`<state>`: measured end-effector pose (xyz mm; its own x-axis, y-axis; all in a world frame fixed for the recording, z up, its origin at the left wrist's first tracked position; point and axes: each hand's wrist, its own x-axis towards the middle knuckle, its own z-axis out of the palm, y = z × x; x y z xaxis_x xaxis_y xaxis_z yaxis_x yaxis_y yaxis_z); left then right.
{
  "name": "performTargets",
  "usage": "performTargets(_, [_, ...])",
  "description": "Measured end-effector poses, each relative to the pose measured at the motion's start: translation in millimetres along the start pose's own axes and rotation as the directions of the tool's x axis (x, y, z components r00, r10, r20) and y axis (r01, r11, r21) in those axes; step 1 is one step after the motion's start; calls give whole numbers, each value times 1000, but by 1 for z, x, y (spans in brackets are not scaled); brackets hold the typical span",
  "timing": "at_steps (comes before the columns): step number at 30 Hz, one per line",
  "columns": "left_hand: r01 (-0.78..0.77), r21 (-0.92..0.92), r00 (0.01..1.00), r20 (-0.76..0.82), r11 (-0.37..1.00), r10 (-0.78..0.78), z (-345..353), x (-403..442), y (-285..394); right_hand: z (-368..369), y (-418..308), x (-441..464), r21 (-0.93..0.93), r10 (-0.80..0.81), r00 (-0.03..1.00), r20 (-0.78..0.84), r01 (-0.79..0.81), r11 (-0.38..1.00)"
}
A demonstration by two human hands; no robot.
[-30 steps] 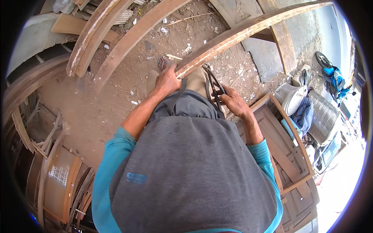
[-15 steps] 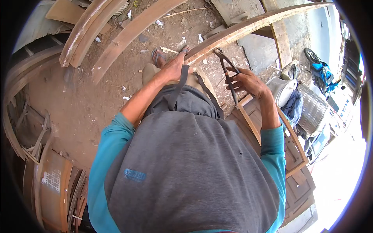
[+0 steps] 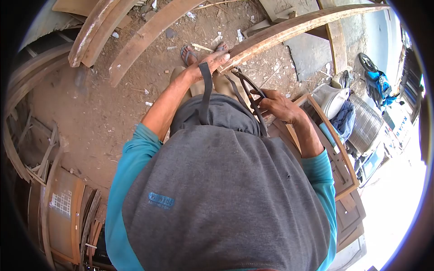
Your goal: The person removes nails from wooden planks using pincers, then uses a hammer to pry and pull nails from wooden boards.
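Note:
A long curved wooden beam (image 3: 280,35) slants from the upper right down to my legs. My left hand (image 3: 209,66) grips its near end, the thumb lying along the wood. In my right hand (image 3: 278,106) is a pair of pincers (image 3: 244,81) with dark handles, fingers wrapped around them. The pincers' jaws are close to the beam's lower edge, near the end; whether they touch it or bite on anything, I cannot tell. Dark straps (image 3: 205,97) hang from my waist beside both hands.
More curved beams (image 3: 147,38) lie on the littered dirt floor (image 3: 97,122) at upper left. Wooden panels (image 3: 63,210) and scraps stand at lower left. To the right are a framed wooden panel (image 3: 337,167), a metal drum (image 3: 364,128) and a blue motorbike (image 3: 382,86).
My right hand has brought the pincers left, from partway along the beam to near its end. My left hand still holds the beam end, appearing slightly higher in view.

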<state>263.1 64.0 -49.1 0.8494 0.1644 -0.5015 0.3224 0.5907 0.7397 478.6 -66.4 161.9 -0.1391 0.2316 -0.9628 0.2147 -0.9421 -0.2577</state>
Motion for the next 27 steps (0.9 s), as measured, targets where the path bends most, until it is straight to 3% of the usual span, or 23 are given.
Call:
performTargets(4, [-25,69,997,-77,997,30,3,4,-11,13,0,9,-159,34,998,-46,-40,986])
performTargets(11, [-85,180,990,-95,980,104,5,6,-18,27,-8,8,-94,34,999,-41,-37,995])
performTargets(13, [-109,387,972,-153,915,181,7,10,-25,29,-7,10,-84,57,996,-64,-62,995])
performTargets(14, [-112,386,970,-156,916,184,10,15,-31,29,-8,10,-88,57,996,-66,-62,994])
performTargets(16, [-216,461,924,-188,861,332,17,22,-40,30,-11,8,-48,76,996,-50,-78,996])
performTargets(20, [-161,672,882,-230,723,411,35,8,-33,32,-21,-1,45,217,976,-30,-216,975])
performTargets(22, [-176,608,847,-306,774,434,44,9,-27,28,-15,4,-152,111,993,-42,-116,982])
performTargets(23, [-191,542,812,-382,819,442,49,10,-25,26,-13,4,-158,110,993,-42,-116,981])
performTargets(25, [-111,569,800,-435,815,413,53,11,-17,27,-20,1,-333,69,991,-114,-103,937])
performTargets(27, [-212,462,725,-516,861,455,55,13,-13,21,-19,5,-392,37,993,-112,-78,917])
